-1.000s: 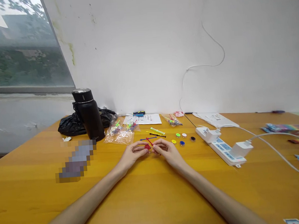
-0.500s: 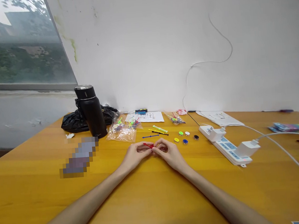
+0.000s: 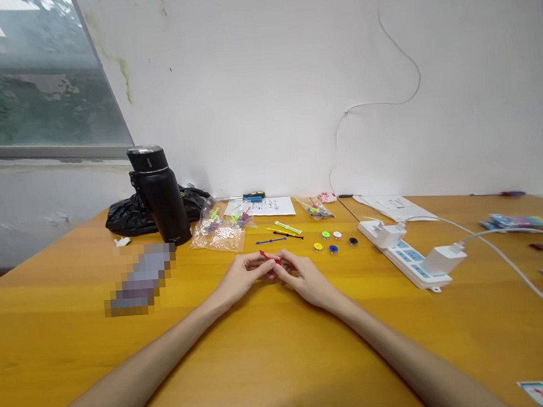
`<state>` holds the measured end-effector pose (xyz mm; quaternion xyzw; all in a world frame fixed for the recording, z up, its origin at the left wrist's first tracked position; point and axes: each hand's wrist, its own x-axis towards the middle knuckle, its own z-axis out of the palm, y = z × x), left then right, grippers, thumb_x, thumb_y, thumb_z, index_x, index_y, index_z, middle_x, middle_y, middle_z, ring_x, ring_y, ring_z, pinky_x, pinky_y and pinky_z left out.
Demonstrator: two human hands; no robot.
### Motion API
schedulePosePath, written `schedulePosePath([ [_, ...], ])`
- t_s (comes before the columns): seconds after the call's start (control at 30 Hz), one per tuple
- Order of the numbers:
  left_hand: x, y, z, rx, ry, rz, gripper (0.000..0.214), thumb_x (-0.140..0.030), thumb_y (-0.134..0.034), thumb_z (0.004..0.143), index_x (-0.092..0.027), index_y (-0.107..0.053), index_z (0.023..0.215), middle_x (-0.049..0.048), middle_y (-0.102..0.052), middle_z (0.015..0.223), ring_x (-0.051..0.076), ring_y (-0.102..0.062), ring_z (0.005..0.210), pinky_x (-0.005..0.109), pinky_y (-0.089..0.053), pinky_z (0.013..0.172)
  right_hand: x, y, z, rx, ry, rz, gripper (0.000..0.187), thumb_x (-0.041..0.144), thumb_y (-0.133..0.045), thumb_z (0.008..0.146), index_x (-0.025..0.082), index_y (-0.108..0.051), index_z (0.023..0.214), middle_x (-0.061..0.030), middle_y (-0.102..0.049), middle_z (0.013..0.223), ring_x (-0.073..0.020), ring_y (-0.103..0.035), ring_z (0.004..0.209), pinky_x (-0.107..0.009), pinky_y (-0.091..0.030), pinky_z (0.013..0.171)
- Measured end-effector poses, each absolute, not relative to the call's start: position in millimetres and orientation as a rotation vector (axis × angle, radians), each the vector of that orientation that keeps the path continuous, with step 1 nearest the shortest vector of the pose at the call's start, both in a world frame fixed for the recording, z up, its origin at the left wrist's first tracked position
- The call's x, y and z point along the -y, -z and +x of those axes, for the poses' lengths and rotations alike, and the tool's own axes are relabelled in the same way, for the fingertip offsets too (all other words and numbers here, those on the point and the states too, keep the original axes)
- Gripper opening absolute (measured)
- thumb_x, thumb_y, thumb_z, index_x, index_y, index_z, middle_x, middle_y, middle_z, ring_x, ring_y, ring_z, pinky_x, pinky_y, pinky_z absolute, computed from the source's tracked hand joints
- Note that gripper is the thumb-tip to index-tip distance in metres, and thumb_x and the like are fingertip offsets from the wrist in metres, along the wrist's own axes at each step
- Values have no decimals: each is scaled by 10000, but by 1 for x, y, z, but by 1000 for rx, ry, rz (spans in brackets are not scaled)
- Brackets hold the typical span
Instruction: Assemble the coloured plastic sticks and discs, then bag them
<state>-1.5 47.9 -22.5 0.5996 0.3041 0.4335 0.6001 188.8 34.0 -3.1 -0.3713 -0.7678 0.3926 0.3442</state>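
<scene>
My left hand and my right hand meet above the table, fingertips almost together. Pinched between them is a red arrow spinner, its pointed end sticking up to the left; its middle is mostly covered by fingers. Just beyond the hands lie a blue arrow, a black arrow, a yellow arrow and a pale green arrow. To their right sit small round pieces: yellow, blue, green, white and black.
A black bottle stands at left before a black plastic bag; a blurred-out flat object lies nearer. Clear bags and printed paper lie along the wall. A power strip with plugged chargers and cables is at right.
The red arrow now tilts up more steeply between my fingers. The whole view has shifted slightly, bringing more of a card into sight at bottom right.
</scene>
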Motion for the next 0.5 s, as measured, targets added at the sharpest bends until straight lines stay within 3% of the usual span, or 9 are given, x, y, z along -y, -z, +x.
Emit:
schedulePosePath([
  [0.13,-49,22,-2,-722,-999,1377,331,-408,-728,832,-130,-756,1009,107,-754,958,179,-676,833,289,-532,812,-34,3,189,1953,-1132,-874,306,489,-501,972,195,-586,986,-41,-685,902,-166,-604,793,-265,-464,722],
  [0.37,-47,17,-1,-689,-1060,1357,323,-424,-691,857,-143,-707,1016,76,-734,916,171,-670,789,307,-539,811,-36,7,187,1861,-1219,-932,385,524,-516,956,187,-567,1136,-35,-661,858,-157,-597,761,-279,-481,727],
  [0.5,-51,17,-3,-819,-1192,1303,353,-445,-718,825,-152,-698,1022,87,-735,1034,179,-672,883,308,-527,890,-35,6,188,1915,-1118,-1004,344,528,-505,959,197,-592,991,-16,-648,757,-159,-593,700,-272,-463,689],
])
